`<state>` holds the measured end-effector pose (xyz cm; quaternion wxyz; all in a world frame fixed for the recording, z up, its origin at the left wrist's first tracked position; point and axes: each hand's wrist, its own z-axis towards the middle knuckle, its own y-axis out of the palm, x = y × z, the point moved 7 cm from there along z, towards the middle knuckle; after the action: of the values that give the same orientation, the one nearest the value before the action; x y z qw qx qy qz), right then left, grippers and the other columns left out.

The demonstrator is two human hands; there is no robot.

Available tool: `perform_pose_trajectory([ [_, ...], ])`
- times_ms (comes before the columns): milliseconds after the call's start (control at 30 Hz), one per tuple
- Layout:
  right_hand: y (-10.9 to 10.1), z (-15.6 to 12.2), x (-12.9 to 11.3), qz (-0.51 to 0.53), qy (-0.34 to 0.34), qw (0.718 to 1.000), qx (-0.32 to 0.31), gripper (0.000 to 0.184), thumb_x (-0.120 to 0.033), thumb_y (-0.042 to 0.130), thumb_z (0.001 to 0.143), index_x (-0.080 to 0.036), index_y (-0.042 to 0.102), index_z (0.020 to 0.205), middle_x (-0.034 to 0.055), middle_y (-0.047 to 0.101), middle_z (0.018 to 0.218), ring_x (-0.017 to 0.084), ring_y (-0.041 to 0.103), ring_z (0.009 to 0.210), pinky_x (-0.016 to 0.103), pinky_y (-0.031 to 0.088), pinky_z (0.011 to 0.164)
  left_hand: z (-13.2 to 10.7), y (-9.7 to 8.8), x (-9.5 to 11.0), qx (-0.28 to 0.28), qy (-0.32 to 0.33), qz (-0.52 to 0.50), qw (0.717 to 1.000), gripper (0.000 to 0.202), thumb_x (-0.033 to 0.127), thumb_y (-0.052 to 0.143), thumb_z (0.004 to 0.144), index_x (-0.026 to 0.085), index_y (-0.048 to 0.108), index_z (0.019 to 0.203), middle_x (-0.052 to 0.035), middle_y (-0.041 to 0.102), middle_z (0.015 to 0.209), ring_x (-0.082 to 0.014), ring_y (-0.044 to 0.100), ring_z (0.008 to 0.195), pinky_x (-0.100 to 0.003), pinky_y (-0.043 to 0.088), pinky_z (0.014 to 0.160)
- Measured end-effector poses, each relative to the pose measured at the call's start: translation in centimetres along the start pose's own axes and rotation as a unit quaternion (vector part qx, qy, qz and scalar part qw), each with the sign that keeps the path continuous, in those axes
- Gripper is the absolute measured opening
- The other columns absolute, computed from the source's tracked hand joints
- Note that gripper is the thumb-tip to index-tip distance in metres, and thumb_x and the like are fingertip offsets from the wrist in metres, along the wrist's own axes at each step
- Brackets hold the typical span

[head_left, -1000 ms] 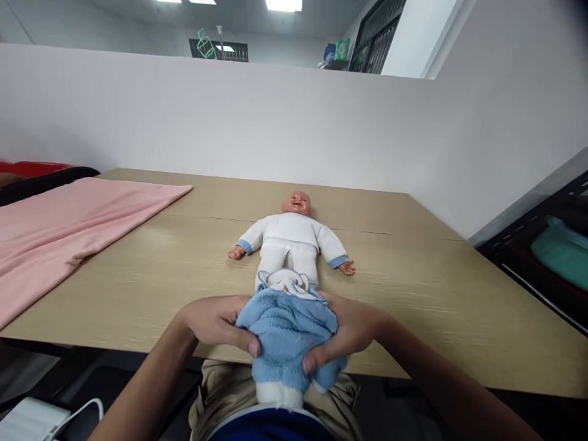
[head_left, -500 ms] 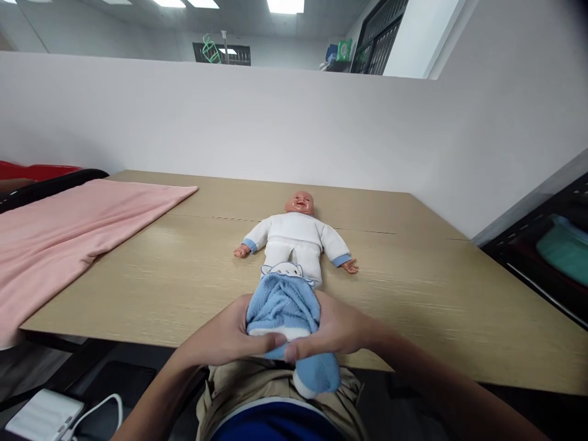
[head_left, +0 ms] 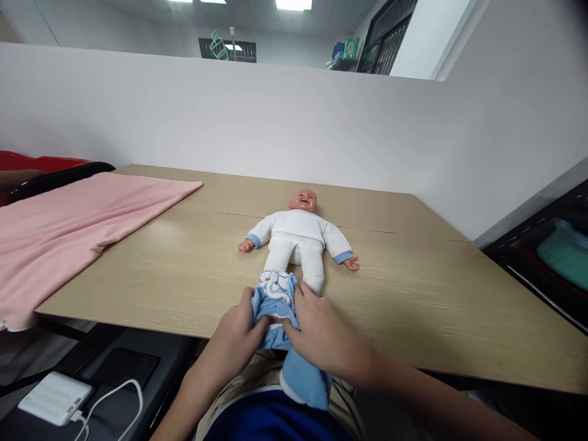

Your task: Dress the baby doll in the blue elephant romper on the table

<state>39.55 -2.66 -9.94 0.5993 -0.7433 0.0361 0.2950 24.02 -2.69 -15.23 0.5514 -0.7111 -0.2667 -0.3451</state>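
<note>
A baby doll [head_left: 297, 226] lies on its back on the table, head away from me, arms spread and legs toward me. Its body and legs are white cloth, with blue cuffs at the wrists. At its feet is a pair of blue fleece baby pants [head_left: 274, 306] with a white animal face on the front. My left hand [head_left: 243, 324] grips the pants' left side, and my right hand [head_left: 316, 327] grips the right side, thumbs near each other. One pant leg hangs over the table edge above my lap. The doll's left-side foot is hidden behind the pants.
A pink cloth [head_left: 92, 214] covers the left end of the wooden table [head_left: 404, 294]. Below left, a white power bank [head_left: 55, 398] with a cable rests on a dark seat. A pale wall [head_left: 275, 122] stands behind the table, and a dark rack [head_left: 542, 245] is at the right.
My hands have bunched the pants tighter and turned, fingers now curled over the fabric. The pants have shifted slightly left, showing more of the doll's legs. The doll lies as before.
</note>
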Motion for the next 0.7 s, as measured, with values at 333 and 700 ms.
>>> perform_pose_trajectory([
  [333,1.2,0.5,1.0,-0.064,-0.037,0.995,-0.067,0.044,-0.020,0.059,0.089,-0.008,0.065,0.131,0.0240,0.064,0.140,0.039,0.064,0.131,0.056,0.053,0.115,0.5,0.4,-0.7,-0.022,0.092,0.105,0.990,0.016,0.021,0.053,0.087,0.022,0.055,0.103,-0.0146,0.065,0.111,-0.0347,0.062,0.109,-0.046,0.047,0.096],
  [700,1.4,0.7,2.6,0.040,-0.042,0.998,-0.017,0.062,-0.015,0.067,0.081,-0.015,0.057,0.142,0.0224,0.060,0.146,0.041,0.057,0.140,0.060,0.048,0.121,0.0,0.6,-1.2,0.055,0.130,-0.096,0.985,0.044,0.021,0.058,0.089,0.021,0.054,0.133,-0.0134,0.061,0.133,-0.0335,0.056,0.131,-0.049,0.043,0.114],
])
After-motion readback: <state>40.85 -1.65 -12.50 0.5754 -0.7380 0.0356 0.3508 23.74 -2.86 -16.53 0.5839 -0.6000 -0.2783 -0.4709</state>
